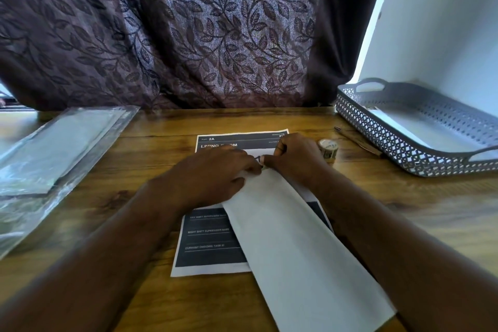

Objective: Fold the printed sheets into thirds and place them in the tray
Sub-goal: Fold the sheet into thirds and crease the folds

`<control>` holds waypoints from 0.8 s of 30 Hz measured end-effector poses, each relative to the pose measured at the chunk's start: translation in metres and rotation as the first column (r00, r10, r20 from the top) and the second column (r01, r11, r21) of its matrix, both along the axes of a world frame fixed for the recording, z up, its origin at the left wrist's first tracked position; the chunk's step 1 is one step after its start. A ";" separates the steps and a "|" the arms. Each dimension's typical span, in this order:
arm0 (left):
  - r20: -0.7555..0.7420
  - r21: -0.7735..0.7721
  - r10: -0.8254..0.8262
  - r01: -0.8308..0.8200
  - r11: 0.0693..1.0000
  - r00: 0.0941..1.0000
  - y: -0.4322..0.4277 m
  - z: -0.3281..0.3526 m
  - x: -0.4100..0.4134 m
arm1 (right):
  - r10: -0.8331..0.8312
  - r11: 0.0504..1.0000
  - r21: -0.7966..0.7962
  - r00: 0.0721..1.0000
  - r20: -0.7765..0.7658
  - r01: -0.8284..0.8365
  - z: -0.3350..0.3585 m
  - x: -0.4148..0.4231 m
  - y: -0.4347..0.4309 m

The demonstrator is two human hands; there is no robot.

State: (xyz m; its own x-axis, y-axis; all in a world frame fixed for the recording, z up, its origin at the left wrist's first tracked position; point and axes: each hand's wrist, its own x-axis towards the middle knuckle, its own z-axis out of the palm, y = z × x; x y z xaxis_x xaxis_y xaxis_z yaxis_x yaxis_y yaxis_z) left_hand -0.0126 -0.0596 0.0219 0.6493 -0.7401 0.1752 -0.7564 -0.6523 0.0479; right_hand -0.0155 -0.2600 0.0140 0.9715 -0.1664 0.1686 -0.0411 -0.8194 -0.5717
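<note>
Folded sheet [296, 237] lies slanted on the worktop [161, 121], over a flat printed sheet [210, 237]. The left hand [215, 172] and right hand [293, 159] both pinch its far end, each grip closed on paper, maybe to line up edges. The tray [390, 143] is near.

Daylight glows cool and bluish through the middle of the leaf-patterned curtain [215, 35], whose side folds go nearly black, while a blown-out strip at its right edge washes the white wall [444, 21] bright. The wooden tabletop [134, 159] carries a soft sheen toward the back, and the clear plastic sleeve [54, 148] at left throws pale glare and looks smeared. The wide lens bows the frame's edges and stretches the dim, soft forearms [404, 237] at the bottom corners.
</note>
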 end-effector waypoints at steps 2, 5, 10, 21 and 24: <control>0.013 0.046 -0.012 0.011 0.999 1.000 -0.001 0.001 -0.002 | 0.010 1.000 0.007 1.000 0.001 -0.010 0.000 -0.002 0.000; 0.063 0.102 -0.042 0.036 0.994 0.997 -0.001 0.004 -0.001 | 0.014 1.000 0.006 1.000 0.009 -0.014 -0.001 -0.003 0.001; 0.024 0.062 0.000 -0.001 0.998 1.000 -0.007 0.002 0.000 | 0.057 0.998 0.037 0.998 -0.011 -0.056 0.002 -0.005 -0.003; -0.050 0.034 0.032 -0.031 0.999 0.998 0.000 0.000 0.006 | 0.128 0.991 0.046 0.990 -0.060 -0.125 0.002 -0.003 -0.012; -0.075 0.034 0.038 -0.036 0.999 0.996 0.001 0.001 0.008 | 0.163 0.984 0.089 0.985 -0.061 -0.157 0.002 -0.002 -0.016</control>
